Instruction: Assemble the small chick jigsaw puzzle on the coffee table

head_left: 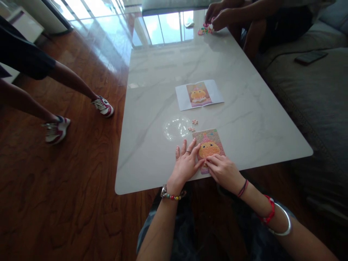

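Observation:
A jigsaw puzzle [208,148] with a round orange figure on a brick-patterned background lies near the table's front edge. My left hand [186,161] rests with fingers spread along its left side, the thumb and index finger touching it. Over the puzzle's lower part, my right hand [224,170] has its fingertips pinched together on a small puzzle piece [205,164], mostly covered by the fingers. Two loose puzzle pieces, a nearer one [191,129] and a farther one [195,122], lie just beyond the puzzle. Both hands cover parts of the lower puzzle.
A creased reference sheet [199,95] with the same picture lies farther up the white marbled table [152,145]. At the far right corner another person's hands [217,16] handle small colourful pieces [206,29]. Someone stands at left; a sofa [307,94] holding a phone [311,57] is at right.

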